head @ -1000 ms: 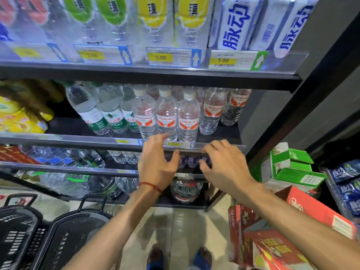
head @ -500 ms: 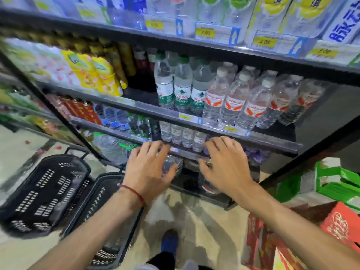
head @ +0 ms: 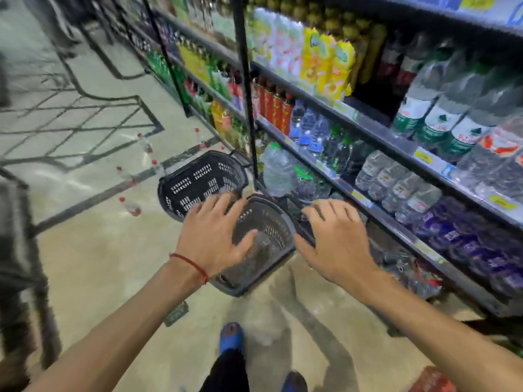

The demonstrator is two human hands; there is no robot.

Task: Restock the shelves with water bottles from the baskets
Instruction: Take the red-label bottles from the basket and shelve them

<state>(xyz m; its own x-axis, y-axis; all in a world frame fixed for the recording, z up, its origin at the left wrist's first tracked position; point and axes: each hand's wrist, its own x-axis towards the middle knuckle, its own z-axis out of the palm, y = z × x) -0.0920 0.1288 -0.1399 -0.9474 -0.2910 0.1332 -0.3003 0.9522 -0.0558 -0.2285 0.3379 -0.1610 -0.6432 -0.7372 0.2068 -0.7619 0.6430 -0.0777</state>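
Left hand (head: 218, 236), right hand (head: 336, 241): spread, empty, over centre-frame basket (head: 268, 219). Risk: loose bottles (head: 132, 208) on floor, mid-left, may trip the person.

Motion blur smears everything. The left grip (head: 215, 233) and right grip (head: 336, 239) cover parts of the near basket (head: 268, 230). Bottle labels (head: 410, 111) on the shelves (head: 376, 131) at two o'clock are unreadable. Red-capped bits (head: 133, 207) on the floor (head: 99, 264) at nine o'clock are too small to identify.

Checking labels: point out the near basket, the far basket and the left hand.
near basket (head: 268, 230), head view, perforated inner wall.
far basket (head: 203, 179), head view, slotted wall.
left hand (head: 212, 239), head view, back of the hand.
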